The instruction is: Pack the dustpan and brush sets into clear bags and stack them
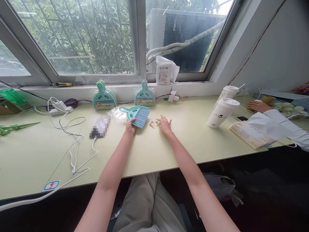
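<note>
My left hand (131, 126) is closed on the lower edge of a teal mini dustpan and brush set (135, 114), whose blue-grey bristles face up. Over to the right, my right hand (165, 125) has its fingers spread above the table, with the fingertips at a small printed card (154, 124). Whether they press on the card I cannot tell. Crumpled clear plastic wrap (117, 114) lies left of the set. Against the wall stand more dustpan sets in clear wrapping, one group at the left (104, 96) and one in the middle (144, 95).
White cables and a power strip (61, 110) spread over the left of the table (188, 138). Two lidded paper cups (220, 112) and a tissue pack (253, 129) stand right. Beyond them rests another person's hand (259, 105). A wrapped white pack (164, 72) sits on the windowsill.
</note>
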Demonstrator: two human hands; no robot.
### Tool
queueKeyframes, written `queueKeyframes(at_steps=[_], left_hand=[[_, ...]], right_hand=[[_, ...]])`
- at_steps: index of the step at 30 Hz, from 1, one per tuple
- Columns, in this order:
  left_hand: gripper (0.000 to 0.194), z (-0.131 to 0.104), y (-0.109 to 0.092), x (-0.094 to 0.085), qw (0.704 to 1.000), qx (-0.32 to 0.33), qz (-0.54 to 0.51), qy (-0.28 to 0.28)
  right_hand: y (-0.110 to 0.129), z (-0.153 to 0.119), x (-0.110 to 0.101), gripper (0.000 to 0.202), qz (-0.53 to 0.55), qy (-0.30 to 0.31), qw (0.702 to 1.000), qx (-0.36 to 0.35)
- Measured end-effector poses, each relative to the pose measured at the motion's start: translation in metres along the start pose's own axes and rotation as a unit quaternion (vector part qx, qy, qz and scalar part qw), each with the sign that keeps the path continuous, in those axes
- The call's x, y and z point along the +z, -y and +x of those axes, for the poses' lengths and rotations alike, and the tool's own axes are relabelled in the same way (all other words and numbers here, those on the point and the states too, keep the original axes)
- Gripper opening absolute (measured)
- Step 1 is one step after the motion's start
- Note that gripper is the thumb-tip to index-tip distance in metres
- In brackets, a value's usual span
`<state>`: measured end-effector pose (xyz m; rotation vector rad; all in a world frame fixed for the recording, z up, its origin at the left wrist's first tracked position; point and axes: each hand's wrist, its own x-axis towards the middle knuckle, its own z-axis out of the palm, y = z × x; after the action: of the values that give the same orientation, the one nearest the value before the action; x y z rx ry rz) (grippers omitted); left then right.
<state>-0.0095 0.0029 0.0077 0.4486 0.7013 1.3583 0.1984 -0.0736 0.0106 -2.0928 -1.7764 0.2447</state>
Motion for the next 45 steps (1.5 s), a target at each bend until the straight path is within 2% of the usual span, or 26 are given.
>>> queueKeyframes(at_steps=[3,5,7,10,12,14,16,17,18,20,22,24,26,28,35,39,42,44,45], left_hand=[[0.051,-0.001,0.0,0.0,0.999,0.006,0.041,0.001],[0.051,-0.001,-0.001,0.001,0.998,0.009,0.057,-0.001],[0.051,-0.002,-0.002,0.001,0.998,0.008,0.07,-0.003],[0.052,-0.003,-0.002,0.002,0.996,0.008,0.088,0.004],[0.053,-0.004,-0.001,0.002,0.993,0.01,0.114,0.016],[0.054,-0.007,0.002,0.004,0.987,0.006,0.154,0.037],[0.055,-0.012,0.007,0.008,0.981,-0.007,0.182,0.065],[0.055,-0.015,0.01,0.011,0.979,-0.016,0.185,0.079],[0.054,-0.018,0.013,0.014,0.979,-0.026,0.181,0.092],[0.047,-0.024,0.018,0.019,0.979,-0.04,0.163,0.115],[0.041,-0.029,0.021,0.023,0.979,-0.041,0.148,0.137],[0.041,-0.033,0.022,0.025,0.978,-0.029,0.14,0.151],[0.042,-0.034,0.021,0.024,0.979,-0.015,0.146,0.145],[0.044,-0.034,0.02,0.023,0.978,-0.011,0.159,0.132],[0.047,-0.03,0.022,0.02,0.98,-0.006,0.163,0.113],[0.054,-0.029,0.021,0.019,0.98,0.003,0.161,0.114],[0.054,-0.028,0.019,0.018,0.981,0.001,0.15,0.123],[0.054,-0.028,0.019,0.018,0.98,0.002,0.149,0.132],[0.054,-0.027,0.02,0.018,0.979,0.003,0.152,0.137]], right_hand=[[-0.003,0.001,0.001,0.048,0.002,0.008,1.0,0.006],[-0.004,0.001,0.001,0.043,0.006,0.011,1.0,-0.007],[-0.005,0.002,0.0,0.035,0.022,-0.006,1.0,-0.01],[-0.007,0.005,-0.008,0.029,0.108,-0.059,0.991,0.049],[-0.008,0.008,-0.016,0.036,0.21,-0.123,0.966,0.091],[-0.005,0.007,-0.024,0.05,0.311,-0.211,0.921,0.106],[0.004,0.002,-0.029,0.06,0.364,-0.283,0.882,0.1],[0.01,-0.002,-0.03,0.061,0.37,-0.298,0.875,0.09],[0.018,-0.006,-0.029,0.061,0.36,-0.299,0.88,0.074],[0.031,-0.014,-0.023,0.056,0.302,-0.264,0.916,0.011],[0.042,-0.02,-0.014,0.052,0.205,-0.203,0.955,-0.067],[0.046,-0.021,-0.005,0.052,0.112,-0.128,0.978,-0.119],[0.046,-0.019,0.002,0.053,0.058,-0.059,0.988,-0.127],[0.044,-0.017,0.006,0.054,0.039,-0.021,0.993,-0.11],[0.043,-0.019,0.006,0.055,0.028,-0.029,0.997,-0.071],[0.045,-0.018,0.007,0.055,0.061,-0.028,0.996,-0.064],[0.044,-0.014,0.008,0.064,0.164,-0.095,0.982,-0.011],[0.042,-0.01,0.009,0.07,0.297,-0.118,0.947,0.04],[0.041,-0.008,0.01,0.069,0.376,-0.103,0.919,0.056]])
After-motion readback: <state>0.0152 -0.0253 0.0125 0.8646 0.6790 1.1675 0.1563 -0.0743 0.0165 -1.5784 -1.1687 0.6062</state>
